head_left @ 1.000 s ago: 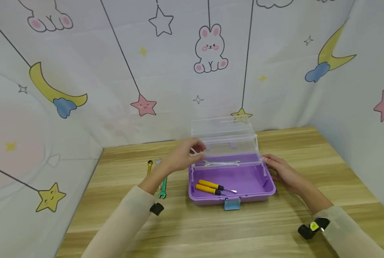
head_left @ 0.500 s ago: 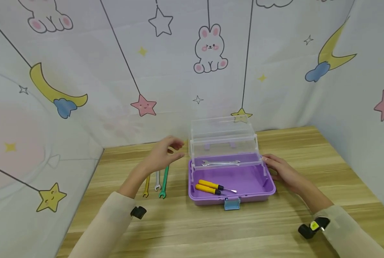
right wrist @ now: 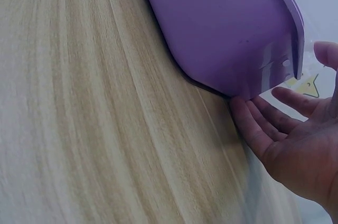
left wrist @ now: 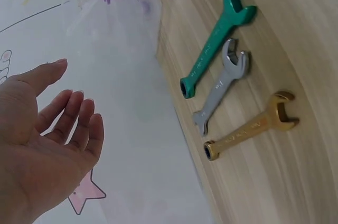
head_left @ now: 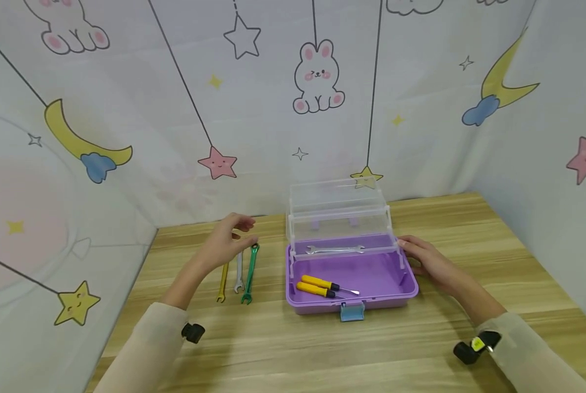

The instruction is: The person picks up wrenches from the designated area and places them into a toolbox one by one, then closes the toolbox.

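Observation:
My left hand (head_left: 224,243) hovers over the upper ends of three wrenches, its fingers loosely bent and nothing in them. The gold wrench (left wrist: 253,126), silver wrench (left wrist: 222,86) and green wrench (left wrist: 216,39) lie side by side on the table. To their right stands a purple toolbox (head_left: 293,305), its clear lid raised. My right hand (head_left: 427,259) rests against the box's right end; in the right wrist view its fingertips touch the lower corner, with the thumb apart from the wall. Inside lie two yellow-handled screwdrivers (head_left: 317,282), and a silver wrench (head_left: 335,250) shows at the back.
The clear lid with its tiers (head_left: 339,210) stands up behind the box, near the patterned cloth wall (head_left: 253,109). A blue latch (head_left: 353,311) hangs at the box's front. The wooden table (head_left: 293,355) extends in front.
My left hand has moved left, away from the toolbox and over the wrenches, uncovering more of the green one. My right hand has stayed at the box's end.

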The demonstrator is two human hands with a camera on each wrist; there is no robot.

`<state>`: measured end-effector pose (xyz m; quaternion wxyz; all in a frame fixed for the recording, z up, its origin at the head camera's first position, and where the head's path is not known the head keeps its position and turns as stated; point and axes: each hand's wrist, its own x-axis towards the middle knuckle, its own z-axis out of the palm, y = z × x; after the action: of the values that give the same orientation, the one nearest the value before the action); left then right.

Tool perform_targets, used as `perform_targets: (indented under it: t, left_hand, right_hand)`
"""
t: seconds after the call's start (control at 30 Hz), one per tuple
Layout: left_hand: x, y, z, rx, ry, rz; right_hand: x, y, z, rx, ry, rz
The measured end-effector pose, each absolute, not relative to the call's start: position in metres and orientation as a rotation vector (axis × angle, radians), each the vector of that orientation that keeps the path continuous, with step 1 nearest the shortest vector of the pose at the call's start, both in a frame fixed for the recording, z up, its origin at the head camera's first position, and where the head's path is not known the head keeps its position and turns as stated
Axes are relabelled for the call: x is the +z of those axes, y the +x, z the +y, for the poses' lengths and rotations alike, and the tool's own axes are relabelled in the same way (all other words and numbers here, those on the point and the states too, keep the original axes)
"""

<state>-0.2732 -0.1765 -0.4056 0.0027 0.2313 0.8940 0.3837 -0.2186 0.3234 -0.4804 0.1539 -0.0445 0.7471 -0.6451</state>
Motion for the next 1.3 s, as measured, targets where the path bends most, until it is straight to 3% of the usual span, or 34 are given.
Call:
perform_targets:
  t: [0.57,1.3]
  left_hand:
    - [-0.446,-0.268,-0.216,1.012,0.434,2.875]
    - [-0.482,-0.267,-0.224,0.969,0.350,2.850]
  right_hand:
    - [-0.483,-0.218,0.323,-1.846,-0.108,2.148]
    - [-0.481,-0.217,0.322,-1.839,-0.115,2.149]
